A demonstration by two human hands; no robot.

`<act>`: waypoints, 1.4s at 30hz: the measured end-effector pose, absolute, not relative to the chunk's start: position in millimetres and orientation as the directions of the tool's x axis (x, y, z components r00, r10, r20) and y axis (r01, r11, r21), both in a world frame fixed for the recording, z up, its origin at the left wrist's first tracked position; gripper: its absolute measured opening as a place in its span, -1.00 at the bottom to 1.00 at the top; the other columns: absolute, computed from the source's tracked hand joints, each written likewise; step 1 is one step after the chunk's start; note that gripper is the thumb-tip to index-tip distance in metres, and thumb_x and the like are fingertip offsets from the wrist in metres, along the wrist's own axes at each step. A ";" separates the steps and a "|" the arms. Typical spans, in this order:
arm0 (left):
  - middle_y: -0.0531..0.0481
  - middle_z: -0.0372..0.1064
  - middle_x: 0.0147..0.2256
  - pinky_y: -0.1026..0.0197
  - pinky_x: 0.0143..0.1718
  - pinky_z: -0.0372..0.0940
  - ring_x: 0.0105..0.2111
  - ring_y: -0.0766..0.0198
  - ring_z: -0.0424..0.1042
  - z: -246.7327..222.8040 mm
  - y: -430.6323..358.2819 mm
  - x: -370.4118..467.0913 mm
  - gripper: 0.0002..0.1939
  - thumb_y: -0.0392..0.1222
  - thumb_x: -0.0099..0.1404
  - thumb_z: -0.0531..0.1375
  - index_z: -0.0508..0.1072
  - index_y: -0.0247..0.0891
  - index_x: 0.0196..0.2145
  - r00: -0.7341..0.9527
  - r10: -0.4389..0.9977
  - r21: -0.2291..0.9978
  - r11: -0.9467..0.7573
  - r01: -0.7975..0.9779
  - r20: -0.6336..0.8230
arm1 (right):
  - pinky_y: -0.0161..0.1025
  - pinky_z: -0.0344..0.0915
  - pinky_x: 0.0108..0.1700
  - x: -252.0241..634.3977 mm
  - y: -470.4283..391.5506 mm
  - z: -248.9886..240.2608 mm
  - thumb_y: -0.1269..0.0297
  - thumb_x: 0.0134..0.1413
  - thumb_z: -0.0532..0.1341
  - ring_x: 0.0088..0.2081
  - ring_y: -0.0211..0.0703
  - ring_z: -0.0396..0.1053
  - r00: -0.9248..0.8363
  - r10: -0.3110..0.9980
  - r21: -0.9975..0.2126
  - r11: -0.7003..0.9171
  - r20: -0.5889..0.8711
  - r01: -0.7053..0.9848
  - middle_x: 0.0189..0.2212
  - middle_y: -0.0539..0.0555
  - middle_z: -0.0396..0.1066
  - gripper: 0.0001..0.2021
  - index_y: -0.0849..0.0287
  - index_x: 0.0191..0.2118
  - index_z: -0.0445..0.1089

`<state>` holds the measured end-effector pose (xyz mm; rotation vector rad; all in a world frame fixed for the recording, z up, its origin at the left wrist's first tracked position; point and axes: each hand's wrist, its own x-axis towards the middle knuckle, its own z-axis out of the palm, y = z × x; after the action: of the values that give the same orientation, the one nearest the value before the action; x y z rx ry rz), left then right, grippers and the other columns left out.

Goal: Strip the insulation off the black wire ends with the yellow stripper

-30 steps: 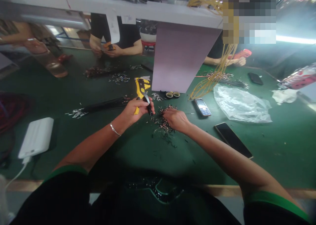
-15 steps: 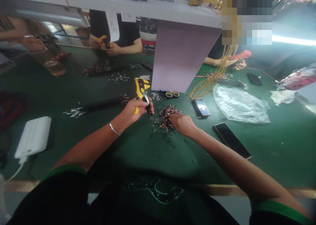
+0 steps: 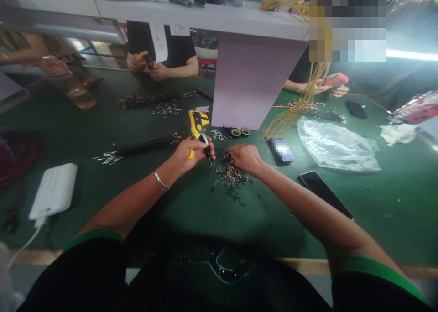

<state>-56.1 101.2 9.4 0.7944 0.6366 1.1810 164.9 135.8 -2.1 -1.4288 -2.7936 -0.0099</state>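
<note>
My left hand (image 3: 192,153) is closed around a yellow and black wire stripper (image 3: 197,124), its jaws pointing up and away from me. Just right of it lies a heap of short black wire pieces (image 3: 232,173) with bare copper ends. My right hand (image 3: 247,158) is at the heap's upper right edge, fingers bent together and pointing left. Its fingertips touch the pieces; what they pinch, if anything, is hidden. Left of the stripper lies a bundle of long black wires (image 3: 147,148) with silvery ends.
A white panel (image 3: 248,79) stands ahead, two tape rolls (image 3: 240,132) at its foot. A keypad phone (image 3: 282,150), a smartphone (image 3: 325,193) and a clear plastic bag (image 3: 337,145) lie right; a white power bank (image 3: 54,189) lies left. People with tools sit opposite.
My right hand has moved up and slightly left along the heap, uncovering more of its right side. My left hand still holds the wire stripper in nearly the same place. The view has shifted slightly.
</note>
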 end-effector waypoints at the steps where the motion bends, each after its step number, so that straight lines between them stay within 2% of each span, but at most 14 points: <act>1: -0.11 0.46 -0.43 0.00 -0.30 0.36 -0.44 0.14 0.46 10.6 100.9 -56.5 -0.80 -0.36 0.04 0.21 0.50 -0.35 -0.31 0.270 0.963 0.815 0.172 -0.554 -0.020 | -0.24 0.22 -0.22 160.5 143.2 -1.8 0.35 0.31 -0.03 -0.09 -0.05 0.47 -0.581 0.814 0.005 0.581 0.006 0.814 -0.07 0.18 0.56 -0.62 0.15 0.07 0.46; 3: -0.10 0.45 -0.42 0.00 -0.30 0.37 -0.44 0.14 0.46 13.5 100.4 -58.0 -0.80 -0.36 0.05 0.21 0.51 -0.35 -0.30 0.267 0.964 0.815 0.153 -0.560 0.003 | -0.24 0.22 -0.22 151.1 156.5 -2.1 0.33 0.29 0.01 -0.09 -0.05 0.48 -0.577 0.817 0.013 0.577 -0.010 0.817 -0.06 0.18 0.57 -0.64 0.14 0.02 0.50; 7: -0.09 0.45 -0.41 0.03 -0.30 0.37 -0.43 0.16 0.45 17.9 100.6 -60.8 -0.80 -0.37 0.06 0.19 0.51 -0.35 -0.30 0.241 0.970 0.820 0.115 -0.560 0.029 | -0.21 0.23 -0.24 135.3 173.8 -6.1 0.25 0.21 0.12 -0.15 0.03 0.50 -0.589 0.805 0.035 0.592 -0.074 0.805 -0.19 0.24 0.60 -0.72 0.18 -0.17 0.57; 12: -0.08 0.43 -0.44 0.03 -0.31 0.38 -0.45 0.17 0.45 19.8 100.1 -58.9 -0.79 -0.38 0.03 0.19 0.51 -0.35 -0.32 0.230 0.973 0.823 0.130 -0.553 0.001 | -0.20 0.24 -0.21 124.6 189.1 -9.5 0.31 0.11 0.17 -0.13 0.07 0.50 -0.608 0.784 0.031 0.616 -0.124 0.788 -0.20 0.28 0.60 -0.74 0.23 -0.19 0.59; 19: -0.08 0.44 -0.45 -0.02 -0.29 0.38 -0.45 0.15 0.44 24.1 99.9 -59.0 -0.79 -0.37 -0.01 0.21 0.50 -0.35 -0.34 0.223 0.975 0.821 0.135 -0.555 -0.009 | -0.23 0.25 -0.27 119.4 202.8 -6.9 0.26 0.01 0.25 -0.18 0.03 0.51 -0.568 0.810 -0.022 0.571 -0.147 0.821 -0.23 0.21 0.60 -0.75 0.19 -0.20 0.59; 25: -0.08 0.44 -0.43 0.00 -0.31 0.38 -0.45 0.15 0.45 21.7 100.9 -61.4 -0.80 -0.38 0.01 0.19 0.49 -0.34 -0.33 0.227 0.974 0.818 0.132 -0.561 -0.001 | -0.24 0.24 -0.27 118.8 218.4 8.2 0.26 0.11 0.15 -0.22 -0.04 0.48 -0.501 0.861 -0.060 0.497 -0.091 0.865 -0.20 0.18 0.59 -0.69 0.16 -0.10 0.56; 30: -0.08 0.45 -0.42 -0.01 -0.30 0.37 -0.44 0.16 0.44 21.1 101.3 -63.2 -0.80 -0.37 0.03 0.20 0.50 -0.34 -0.32 0.234 0.972 0.811 0.136 -0.569 0.001 | -0.20 0.24 -0.25 121.9 211.7 17.6 0.28 0.32 -0.04 -0.20 0.00 0.49 -0.477 0.878 -0.035 0.476 -0.042 0.879 -0.19 0.27 0.57 -0.61 0.22 -0.07 0.53; 32: -0.09 0.45 -0.41 -0.01 -0.29 0.37 -0.43 0.15 0.44 25.3 100.4 -63.9 -0.80 -0.37 0.03 0.21 0.51 -0.35 -0.32 0.211 0.977 0.815 0.118 -0.568 0.006 | -0.18 0.25 -0.22 122.4 193.7 16.1 0.29 0.35 -0.07 -0.17 0.04 0.49 -0.522 0.852 -0.025 0.521 -0.033 0.853 -0.17 0.31 0.56 -0.59 0.26 -0.08 0.52; 35: -0.11 0.46 -0.40 -0.01 -0.24 0.37 -0.39 0.14 0.46 35.5 96.9 -65.6 -0.79 -0.37 0.02 0.20 0.51 -0.36 -0.32 0.190 0.982 0.821 0.098 -0.562 0.013 | -0.22 0.26 -0.16 119.7 152.0 8.2 0.40 0.28 0.04 -0.12 -0.01 0.48 -0.643 0.765 -0.030 0.642 -0.042 0.766 -0.15 0.28 0.55 -0.71 0.25 -0.12 0.52; 38: -0.09 0.45 -0.39 0.01 -0.22 0.38 -0.35 0.12 0.47 45.0 92.1 -67.2 -0.78 -0.37 0.03 0.19 0.50 -0.34 -0.30 0.192 0.981 0.812 0.082 -0.578 0.038 | -0.21 0.28 -0.08 113.7 108.9 -4.3 0.37 0.31 0.05 -0.07 -0.04 0.44 -0.734 0.678 -0.047 0.733 -0.034 0.679 -0.08 0.24 0.51 -0.73 0.19 -0.03 0.47; 42: -0.08 0.45 -0.38 0.03 -0.22 0.38 -0.34 0.13 0.47 48.9 88.3 -66.8 -0.77 -0.38 0.03 0.19 0.49 -0.33 -0.29 0.173 0.984 0.819 0.064 -0.570 0.044 | -0.10 0.28 0.07 107.7 83.2 -20.7 0.41 0.31 0.07 0.06 0.00 0.39 -0.884 0.466 -0.033 0.885 0.038 0.465 0.03 0.30 0.45 -0.71 0.23 0.06 0.41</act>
<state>-66.8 88.3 48.9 0.8252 0.6359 1.3011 107.7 83.2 -20.7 -0.7422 -3.0059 0.0351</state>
